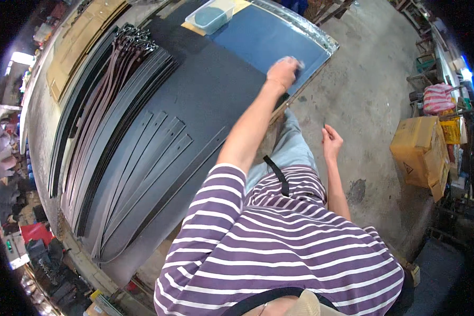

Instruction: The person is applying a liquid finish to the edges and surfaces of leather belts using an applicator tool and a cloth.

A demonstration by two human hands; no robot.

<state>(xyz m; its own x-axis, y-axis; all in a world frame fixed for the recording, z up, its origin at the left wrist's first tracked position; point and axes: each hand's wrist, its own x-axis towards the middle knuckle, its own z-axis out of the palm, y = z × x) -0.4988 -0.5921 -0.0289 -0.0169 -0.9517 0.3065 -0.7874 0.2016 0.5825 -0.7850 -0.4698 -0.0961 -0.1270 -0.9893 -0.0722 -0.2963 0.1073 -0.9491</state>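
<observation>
My left hand [284, 72] reaches over the right edge of the blue sheet [258, 39], its fingers curled round something dark. Blur hides what that is. To the right of the table, my right hand [332, 141] hangs above the floor with thumb and fingers pinched together. A tiny dark tip shows at its fingertips, too small to name. Several dark straps [158, 142] with holes near their ends lie fanned out on the dark table [210, 79]. Left of them is a thick stack of black and brown belts [100, 89], with metal buckles [134, 42] bunched at the far end.
A translucent plastic tub [211, 17] stands at the table's far side by the blue sheet. Flat cardboard [81, 47] lies at the far left. On the concrete floor [368, 68] to the right are a cardboard box [418, 150] and a red-and-white striped bag [438, 99].
</observation>
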